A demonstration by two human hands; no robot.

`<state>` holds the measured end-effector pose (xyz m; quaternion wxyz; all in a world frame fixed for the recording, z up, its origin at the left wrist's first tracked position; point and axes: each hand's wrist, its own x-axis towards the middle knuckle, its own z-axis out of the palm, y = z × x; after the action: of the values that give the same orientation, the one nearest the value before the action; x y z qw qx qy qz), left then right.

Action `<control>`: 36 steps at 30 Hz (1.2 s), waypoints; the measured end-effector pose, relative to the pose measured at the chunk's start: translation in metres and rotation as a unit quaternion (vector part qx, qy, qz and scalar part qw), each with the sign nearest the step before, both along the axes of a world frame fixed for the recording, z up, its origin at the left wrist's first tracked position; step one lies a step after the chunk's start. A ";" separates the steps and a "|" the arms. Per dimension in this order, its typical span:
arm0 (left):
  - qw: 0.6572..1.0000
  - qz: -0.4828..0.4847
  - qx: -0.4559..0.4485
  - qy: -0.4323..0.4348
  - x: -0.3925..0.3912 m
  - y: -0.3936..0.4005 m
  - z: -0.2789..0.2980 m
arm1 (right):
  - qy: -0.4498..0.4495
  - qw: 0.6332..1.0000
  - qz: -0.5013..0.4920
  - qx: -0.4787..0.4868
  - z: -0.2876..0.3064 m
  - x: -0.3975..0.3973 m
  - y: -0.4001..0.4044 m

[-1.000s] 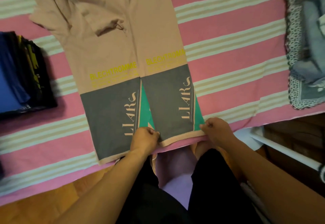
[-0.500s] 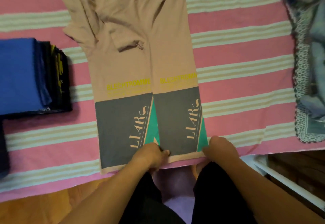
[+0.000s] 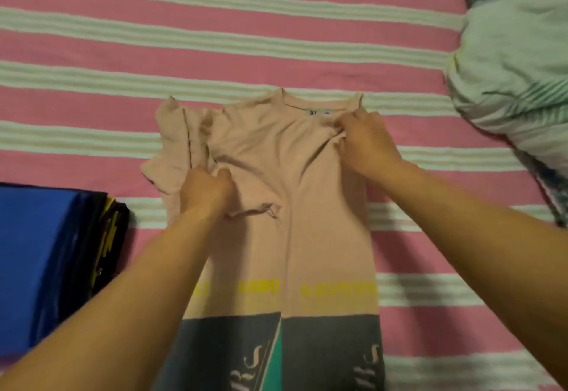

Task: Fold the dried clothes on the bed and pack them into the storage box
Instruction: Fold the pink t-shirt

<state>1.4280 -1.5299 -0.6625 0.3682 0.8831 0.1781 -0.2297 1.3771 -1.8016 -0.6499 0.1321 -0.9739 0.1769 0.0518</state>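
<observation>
Dusty-pink knit, thin and limp: the T-shirt [image 3: 295, 237] lies flat on the striped bed [image 3: 276, 37], sides already folded in to a narrow strip. Judged light, soft, no stiffness; it will sag and wrinkle wherever unsupported, so best held at two points across one end. Left hand [image 3: 206, 191] grip clenched on bunched cloth at the folded sleeve; right hand [image 3: 365, 141] grip pinches the shoulder just beside the collar. Between the two grips the fabric puckers. Long axis runs from the grips back toward the person; collar end points away, printed grey hem end nearest the body. Left of the left grip, apart from it, sits a stack of folded clothes [image 3: 55, 252].
</observation>
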 end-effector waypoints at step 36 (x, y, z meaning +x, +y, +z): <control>0.934 0.151 -0.318 0.054 0.031 0.006 0.005 | 0.057 0.996 0.017 -0.066 -0.074 0.022 -0.023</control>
<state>1.4589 -1.5237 -0.6576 0.6500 0.6686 0.2469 -0.2636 1.3992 -1.8247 -0.7243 0.0559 -0.9789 0.1704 0.0977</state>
